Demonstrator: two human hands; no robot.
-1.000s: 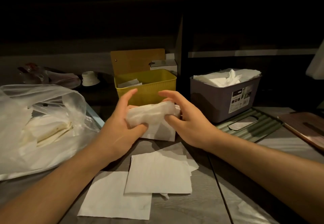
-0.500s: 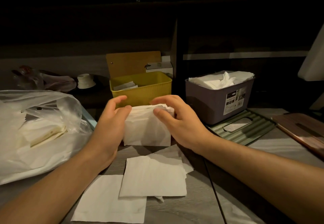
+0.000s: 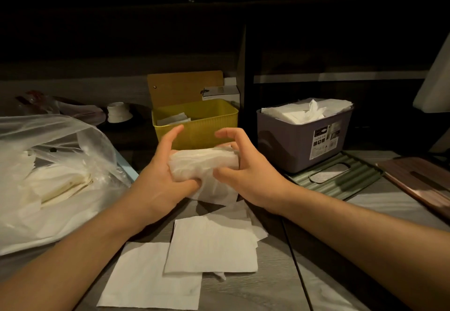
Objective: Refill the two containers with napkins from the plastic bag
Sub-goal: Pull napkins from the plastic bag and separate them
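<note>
While held clear of the tabletop (image 3: 280,284), napkin stack (image 3: 204,164) gripped from both ends: left hand (image 3: 160,176) curled round the 9 o'clock end with thumb underneath, right hand (image 3: 246,176) pinching the 3 o'clock end, fingers arched over the top. Hands close together, joined only through the wad. Long axis of the stack running 9 to 3 o'clock, lower sheets drooping loose toward 6.

Yellow container (image 3: 194,125) directly at 12 o'clock from the stack, just beyond the fingertips, nearly empty with a few sheets at its 9 o'clock side. Container's long side also 9 to 3, so stack already roughly aligned with the opening; likely just a lift and push toward 12, no turn needed. Neither hand clearly nearer. Grey container (image 3: 304,140) at 2 o'clock, already heaped full. Plastic bag (image 3: 56,176) at 9 o'clock, more napkins inside. Loose napkins (image 3: 211,247) flat at 6 o'clock.

Risk, as a guess: dangling sheets catching the yellow rim on the way in.
</note>
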